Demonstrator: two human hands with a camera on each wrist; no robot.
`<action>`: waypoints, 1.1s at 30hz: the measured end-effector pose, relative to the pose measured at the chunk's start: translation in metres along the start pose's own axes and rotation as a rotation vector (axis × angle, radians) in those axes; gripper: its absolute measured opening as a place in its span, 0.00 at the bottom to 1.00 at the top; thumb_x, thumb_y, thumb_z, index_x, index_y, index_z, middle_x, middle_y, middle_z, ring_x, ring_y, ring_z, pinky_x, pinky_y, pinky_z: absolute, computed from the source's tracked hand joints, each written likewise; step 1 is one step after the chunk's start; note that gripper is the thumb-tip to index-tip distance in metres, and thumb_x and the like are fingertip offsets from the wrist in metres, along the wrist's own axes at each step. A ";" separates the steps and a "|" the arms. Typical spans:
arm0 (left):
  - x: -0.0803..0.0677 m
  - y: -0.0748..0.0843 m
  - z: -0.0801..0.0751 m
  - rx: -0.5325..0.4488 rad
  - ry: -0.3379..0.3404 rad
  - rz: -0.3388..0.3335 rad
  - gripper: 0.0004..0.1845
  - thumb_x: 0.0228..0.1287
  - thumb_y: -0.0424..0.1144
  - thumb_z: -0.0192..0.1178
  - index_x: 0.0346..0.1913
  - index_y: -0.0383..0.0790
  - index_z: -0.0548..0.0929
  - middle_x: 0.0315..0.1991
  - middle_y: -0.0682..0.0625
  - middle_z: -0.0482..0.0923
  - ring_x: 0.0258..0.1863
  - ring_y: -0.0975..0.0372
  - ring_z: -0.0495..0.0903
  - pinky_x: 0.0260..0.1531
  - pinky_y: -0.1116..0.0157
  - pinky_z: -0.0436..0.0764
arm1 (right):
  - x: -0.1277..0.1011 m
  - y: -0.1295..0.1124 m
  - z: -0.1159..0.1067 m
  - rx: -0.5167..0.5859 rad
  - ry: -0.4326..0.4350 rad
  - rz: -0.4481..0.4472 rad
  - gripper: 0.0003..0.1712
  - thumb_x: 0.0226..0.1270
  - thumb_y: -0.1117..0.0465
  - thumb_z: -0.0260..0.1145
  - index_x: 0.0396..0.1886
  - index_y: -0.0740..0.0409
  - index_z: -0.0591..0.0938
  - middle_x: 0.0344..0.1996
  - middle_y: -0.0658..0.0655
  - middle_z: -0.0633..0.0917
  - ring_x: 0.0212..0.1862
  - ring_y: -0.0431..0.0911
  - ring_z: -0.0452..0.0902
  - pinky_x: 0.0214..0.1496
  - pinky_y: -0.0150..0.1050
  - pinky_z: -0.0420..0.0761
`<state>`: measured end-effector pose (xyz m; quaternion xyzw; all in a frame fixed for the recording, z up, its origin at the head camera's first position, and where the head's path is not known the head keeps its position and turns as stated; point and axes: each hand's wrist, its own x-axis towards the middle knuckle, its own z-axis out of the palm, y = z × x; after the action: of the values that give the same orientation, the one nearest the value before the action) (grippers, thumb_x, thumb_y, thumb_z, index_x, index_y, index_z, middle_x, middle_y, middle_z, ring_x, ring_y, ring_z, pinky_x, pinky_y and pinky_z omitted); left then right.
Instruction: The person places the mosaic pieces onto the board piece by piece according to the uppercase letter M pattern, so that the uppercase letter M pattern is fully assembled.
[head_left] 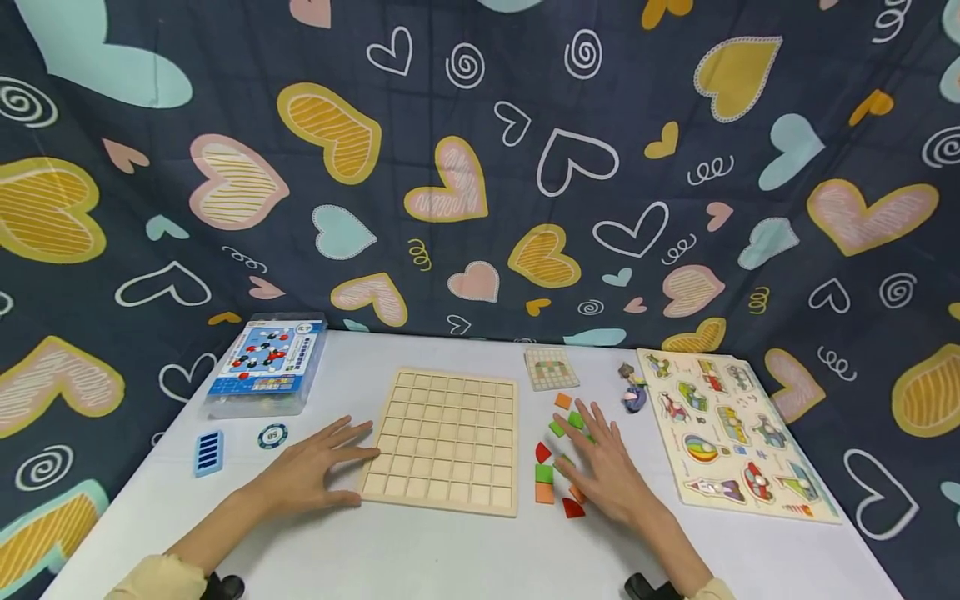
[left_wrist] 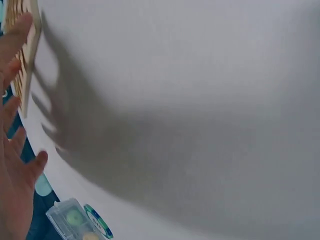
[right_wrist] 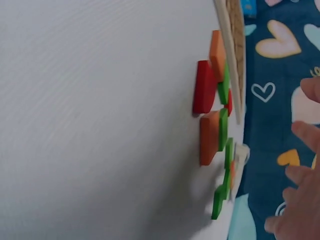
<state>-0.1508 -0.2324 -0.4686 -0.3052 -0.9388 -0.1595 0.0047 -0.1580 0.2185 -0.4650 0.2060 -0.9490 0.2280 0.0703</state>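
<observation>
A square wooden grid board point(head_left: 442, 442) lies flat in the middle of the table, its compartments bare. At its left edge my left hand point(head_left: 311, 467) is spread; whether the fingertips touch the board I cannot tell. My right hand point(head_left: 611, 471) spreads its fingers above a scatter of small coloured blocks and grips nothing. Among them are a green square point(head_left: 543, 473), an orange square point(head_left: 544, 493) and a red piece point(head_left: 573, 508). In the right wrist view, a red block point(right_wrist: 204, 89) and an orange block point(right_wrist: 209, 138) lie on the cloth; the hand partly hides others in the head view.
Behind the blocks lies a small pattern card point(head_left: 551, 369), beside a purple figurine point(head_left: 633, 390). A wooden picture puzzle point(head_left: 735, 433) is on the right. Left stand a boxed molecule set point(head_left: 266, 362), a blue slotted piece point(head_left: 208, 453) and a round chip point(head_left: 273, 436).
</observation>
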 end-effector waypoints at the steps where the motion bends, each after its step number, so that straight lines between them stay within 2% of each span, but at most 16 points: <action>1: 0.001 -0.001 0.000 -0.020 -0.016 0.010 0.34 0.51 0.66 0.63 0.60 0.54 0.79 0.69 0.47 0.65 0.68 0.43 0.60 0.55 0.40 0.71 | -0.001 0.000 -0.001 0.044 -0.013 0.013 0.33 0.66 0.48 0.62 0.70 0.46 0.68 0.74 0.60 0.56 0.75 0.59 0.40 0.68 0.69 0.46; 6: 0.009 -0.003 0.004 -0.070 -0.046 0.039 0.34 0.50 0.66 0.63 0.58 0.53 0.80 0.68 0.49 0.67 0.64 0.49 0.68 0.52 0.46 0.76 | -0.004 0.000 -0.005 0.266 -0.044 0.042 0.30 0.69 0.53 0.60 0.69 0.49 0.69 0.74 0.59 0.57 0.75 0.61 0.40 0.65 0.72 0.49; 10: 0.010 -0.004 0.004 -0.079 -0.046 0.023 0.32 0.49 0.66 0.64 0.56 0.55 0.80 0.66 0.50 0.70 0.62 0.51 0.71 0.52 0.48 0.76 | 0.000 0.005 -0.003 0.410 -0.060 0.021 0.27 0.71 0.58 0.59 0.68 0.52 0.69 0.73 0.62 0.59 0.73 0.63 0.44 0.65 0.70 0.52; 13: 0.009 -0.006 0.004 -0.093 -0.045 0.012 0.32 0.48 0.66 0.65 0.56 0.56 0.80 0.66 0.50 0.70 0.62 0.51 0.71 0.52 0.47 0.76 | 0.005 0.010 0.000 0.564 -0.113 0.058 0.26 0.72 0.59 0.57 0.68 0.56 0.69 0.71 0.61 0.63 0.73 0.59 0.49 0.69 0.60 0.56; 15: 0.009 -0.007 0.005 -0.095 -0.042 0.006 0.32 0.47 0.66 0.65 0.55 0.57 0.80 0.66 0.51 0.70 0.62 0.51 0.71 0.52 0.46 0.75 | 0.008 0.014 0.001 0.667 -0.148 0.083 0.26 0.72 0.61 0.56 0.68 0.60 0.68 0.69 0.62 0.66 0.72 0.58 0.55 0.69 0.49 0.62; 19: 0.010 -0.008 0.005 -0.096 -0.034 -0.005 0.32 0.45 0.67 0.65 0.54 0.58 0.80 0.65 0.51 0.71 0.62 0.51 0.71 0.53 0.46 0.75 | 0.015 0.024 0.005 0.821 -0.193 0.070 0.26 0.71 0.64 0.57 0.66 0.69 0.68 0.64 0.68 0.71 0.66 0.59 0.66 0.62 0.30 0.70; 21: 0.010 -0.009 0.005 -0.096 -0.029 -0.011 0.32 0.45 0.67 0.66 0.54 0.58 0.80 0.65 0.52 0.71 0.62 0.51 0.71 0.54 0.46 0.75 | 0.018 0.029 0.006 0.854 -0.207 0.043 0.26 0.70 0.66 0.59 0.64 0.72 0.68 0.62 0.72 0.72 0.62 0.60 0.70 0.58 0.27 0.73; 24: 0.011 -0.009 0.003 -0.109 -0.029 -0.023 0.32 0.43 0.66 0.67 0.53 0.58 0.80 0.64 0.52 0.72 0.62 0.52 0.71 0.54 0.47 0.74 | 0.023 0.034 0.007 0.857 -0.233 0.019 0.26 0.68 0.66 0.61 0.63 0.73 0.70 0.60 0.72 0.74 0.59 0.59 0.74 0.56 0.29 0.76; 33: 0.013 -0.010 -0.002 -0.181 -0.038 -0.043 0.32 0.39 0.64 0.70 0.51 0.56 0.82 0.63 0.52 0.74 0.60 0.51 0.73 0.56 0.47 0.73 | 0.043 0.037 0.012 0.783 -0.346 0.025 0.22 0.64 0.71 0.63 0.59 0.69 0.75 0.55 0.67 0.80 0.55 0.56 0.78 0.53 0.34 0.79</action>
<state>-0.1672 -0.2335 -0.4679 -0.2870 -0.9269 -0.2378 -0.0440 -0.2124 0.2275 -0.4805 0.2409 -0.7911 0.5339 -0.1763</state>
